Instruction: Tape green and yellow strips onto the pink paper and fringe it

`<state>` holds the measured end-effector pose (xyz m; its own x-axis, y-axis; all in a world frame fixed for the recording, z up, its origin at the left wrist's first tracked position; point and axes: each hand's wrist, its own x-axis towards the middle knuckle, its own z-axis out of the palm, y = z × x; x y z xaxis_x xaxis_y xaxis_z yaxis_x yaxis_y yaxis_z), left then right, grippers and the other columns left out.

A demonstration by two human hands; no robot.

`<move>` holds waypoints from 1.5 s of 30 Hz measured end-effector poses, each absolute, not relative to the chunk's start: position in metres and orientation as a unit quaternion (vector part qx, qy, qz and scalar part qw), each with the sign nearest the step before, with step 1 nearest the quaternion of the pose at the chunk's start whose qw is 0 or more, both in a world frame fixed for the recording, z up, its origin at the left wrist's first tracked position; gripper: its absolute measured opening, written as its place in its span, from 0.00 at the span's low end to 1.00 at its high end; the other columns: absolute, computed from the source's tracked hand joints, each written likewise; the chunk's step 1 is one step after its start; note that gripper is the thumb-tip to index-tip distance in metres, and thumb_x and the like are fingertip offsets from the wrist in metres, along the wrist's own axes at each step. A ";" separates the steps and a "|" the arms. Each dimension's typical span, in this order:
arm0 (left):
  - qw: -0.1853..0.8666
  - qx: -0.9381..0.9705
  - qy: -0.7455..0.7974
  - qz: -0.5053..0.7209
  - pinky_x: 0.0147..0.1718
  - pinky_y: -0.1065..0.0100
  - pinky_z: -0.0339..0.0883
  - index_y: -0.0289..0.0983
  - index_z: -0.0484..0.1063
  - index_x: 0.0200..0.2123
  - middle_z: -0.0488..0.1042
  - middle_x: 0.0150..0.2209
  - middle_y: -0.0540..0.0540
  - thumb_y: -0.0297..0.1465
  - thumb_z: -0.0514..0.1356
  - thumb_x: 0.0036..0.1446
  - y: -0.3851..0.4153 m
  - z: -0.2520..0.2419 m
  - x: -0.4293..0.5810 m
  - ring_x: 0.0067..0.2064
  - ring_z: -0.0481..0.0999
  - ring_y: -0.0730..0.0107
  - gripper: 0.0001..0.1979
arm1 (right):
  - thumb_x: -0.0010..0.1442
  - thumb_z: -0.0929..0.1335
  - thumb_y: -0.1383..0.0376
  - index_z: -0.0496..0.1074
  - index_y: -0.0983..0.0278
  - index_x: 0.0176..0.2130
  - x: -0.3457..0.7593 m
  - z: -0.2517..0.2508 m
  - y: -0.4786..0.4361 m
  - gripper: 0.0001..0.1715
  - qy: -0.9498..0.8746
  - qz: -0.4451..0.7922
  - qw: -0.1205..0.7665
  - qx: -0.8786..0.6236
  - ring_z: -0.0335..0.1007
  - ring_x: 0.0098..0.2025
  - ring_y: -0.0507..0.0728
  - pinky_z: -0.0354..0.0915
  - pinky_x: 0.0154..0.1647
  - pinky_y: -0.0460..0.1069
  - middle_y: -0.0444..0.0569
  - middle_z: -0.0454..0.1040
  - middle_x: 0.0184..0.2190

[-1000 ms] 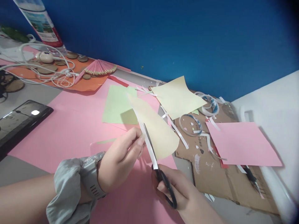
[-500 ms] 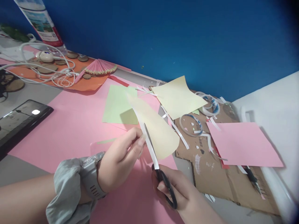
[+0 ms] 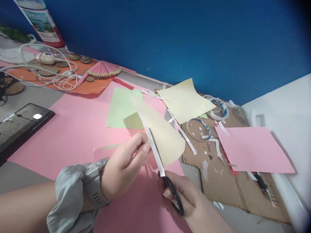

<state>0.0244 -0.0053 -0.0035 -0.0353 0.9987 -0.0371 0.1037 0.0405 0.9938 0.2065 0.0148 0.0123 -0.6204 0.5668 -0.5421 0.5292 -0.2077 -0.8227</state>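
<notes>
My left hand (image 3: 128,163) pinches the edge of a pale yellow sheet of paper (image 3: 161,132), which curls up above the table. Along that edge runs a narrow white strip (image 3: 157,159), partly separated from the sheet. In my right hand (image 3: 183,195) is a pair of black-handled scissors (image 3: 173,192), its blades lying along the line between strip and sheet. The left fingertips are close to the blades. Beneath lies a large pink sheet (image 3: 73,136), with a light green sheet (image 3: 123,108) on it behind the yellow paper.
Another yellow sheet (image 3: 186,100) lies at the back. On the right, cardboard (image 3: 218,187) bears tape rolls (image 3: 198,130), a pink sheet (image 3: 255,149) and a pen (image 3: 262,186). To the left are a phone (image 3: 21,129), a folded paper fan (image 3: 103,69), cables and a bottle (image 3: 43,26).
The curled yellow sheet has shifted very slightly to the left at its right side. Both hands and the scissors stay almost where they were.
</notes>
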 end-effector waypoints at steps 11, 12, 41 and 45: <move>0.459 0.457 0.562 0.515 0.26 0.67 0.51 0.39 0.55 0.26 0.52 0.24 0.54 0.38 0.45 0.66 -0.001 -0.006 0.019 0.25 0.53 0.74 0.16 | 0.60 0.60 0.63 0.55 0.61 0.25 0.205 0.018 0.018 0.13 -0.649 0.623 -0.035 -0.436 0.46 0.24 0.50 0.49 0.26 0.44 0.39 0.50 0.21; 0.464 0.452 0.560 0.516 0.26 0.67 0.51 0.39 0.55 0.27 0.51 0.24 0.54 0.38 0.45 0.66 -0.001 -0.008 0.019 0.25 0.52 0.74 0.15 | 0.60 0.60 0.63 0.55 0.61 0.25 0.206 0.017 0.018 0.12 -0.648 0.625 -0.037 -0.433 0.46 0.24 0.50 0.49 0.26 0.44 0.39 0.50 0.21; 0.503 0.440 0.545 0.506 0.26 0.67 0.55 0.40 0.52 0.27 0.51 0.25 0.53 0.39 0.44 0.66 -0.004 -0.012 0.024 0.25 0.53 0.74 0.16 | 0.59 0.57 0.41 0.54 0.62 0.25 0.207 0.008 0.014 0.29 -0.615 0.677 -0.014 -0.404 0.44 0.22 0.48 0.44 0.22 0.46 0.38 0.49 0.20; 0.498 0.442 0.538 0.517 0.25 0.68 0.55 0.39 0.52 0.26 0.51 0.24 0.53 0.39 0.45 0.66 -0.003 -0.012 0.025 0.25 0.52 0.74 0.16 | 0.59 0.57 0.41 0.54 0.62 0.25 0.206 0.010 0.015 0.28 -0.616 0.674 -0.013 -0.408 0.44 0.22 0.48 0.44 0.22 0.46 0.38 0.49 0.19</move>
<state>0.0249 -0.0035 -0.0120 -0.1143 0.9903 -0.0793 -0.0393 0.0753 0.9964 0.2062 0.0148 0.0099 -0.6671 0.4856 -0.5650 0.5194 -0.2406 -0.8200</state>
